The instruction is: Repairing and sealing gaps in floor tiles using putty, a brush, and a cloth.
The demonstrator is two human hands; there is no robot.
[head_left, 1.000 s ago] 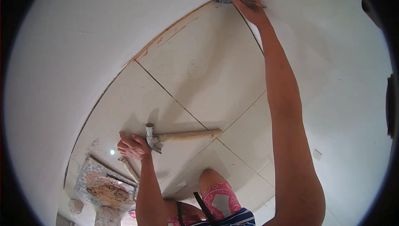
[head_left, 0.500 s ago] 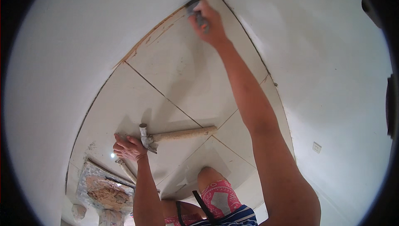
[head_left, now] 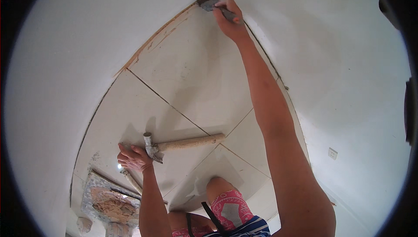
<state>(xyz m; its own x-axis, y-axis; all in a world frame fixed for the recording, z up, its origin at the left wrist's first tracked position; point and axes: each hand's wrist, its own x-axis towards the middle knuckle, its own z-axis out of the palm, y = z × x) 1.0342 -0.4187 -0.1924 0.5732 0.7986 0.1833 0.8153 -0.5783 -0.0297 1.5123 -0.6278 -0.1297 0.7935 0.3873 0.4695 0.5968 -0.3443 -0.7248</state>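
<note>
Two hands: right hand at upper centre of the frame, left hand at lower left.
Right-hand state: closed around the handle of a scraper.
Left-hand state: empty, fingers apart and slightly bent, on the floor; whether it touches the hammer head just beside it, I cannot tell.
Scraper place: top of the frame, blade at the floor's edge near the corner where the two walls meet.
Step in hand: by my judgement, working brown paste into the seam between floor and left wall; a brown strip runs along that edge.
Next move: would seem to call for a firm grip, with the blade kept low and in line with the seam.
Hammer count: one hammer, lying at centre-left, handle pointing right.
Board count: one board at lower left, bearing one patch of brown paste.
Loose handle count: one pale handle, partly behind the left forearm; its kind is unclear.
Lump count: one pale lump, below and left of the board.
Socket count: one wall socket, at right.
</note>
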